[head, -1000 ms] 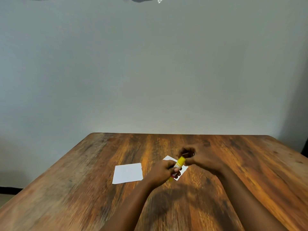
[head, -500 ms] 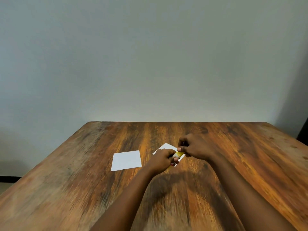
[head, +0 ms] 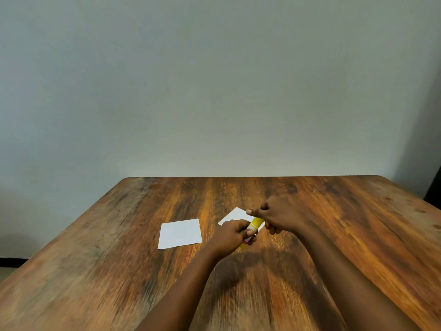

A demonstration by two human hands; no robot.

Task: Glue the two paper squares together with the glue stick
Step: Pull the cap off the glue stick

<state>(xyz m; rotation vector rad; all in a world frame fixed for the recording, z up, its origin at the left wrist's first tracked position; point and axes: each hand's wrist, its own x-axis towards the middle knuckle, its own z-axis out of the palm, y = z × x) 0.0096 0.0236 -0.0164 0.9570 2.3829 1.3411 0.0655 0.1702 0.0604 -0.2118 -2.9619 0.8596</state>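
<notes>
Two white paper squares lie flat on the wooden table (head: 119, 247). One paper square (head: 180, 233) is left of my hands. The second paper square (head: 235, 216) lies partly hidden beneath them. Above it I hold a yellow glue stick (head: 254, 224) with both hands. My left hand (head: 230, 236) grips its lower body, fingers curled round it. My right hand (head: 276, 217) grips the upper yellow cap end. The stick tilts up to the right, and its lower tip shows yellow below my left fingers.
The table's far edge meets a plain grey wall (head: 214, 91). A dark object (head: 435, 185) stands past the table's right far corner. Bare wood stretches left and right of the papers.
The camera view shifted down and the table now sits lower in frame. Both hands stay on the glue stick above the right paper, and more of the yellow cap end shows than half a second ago.
</notes>
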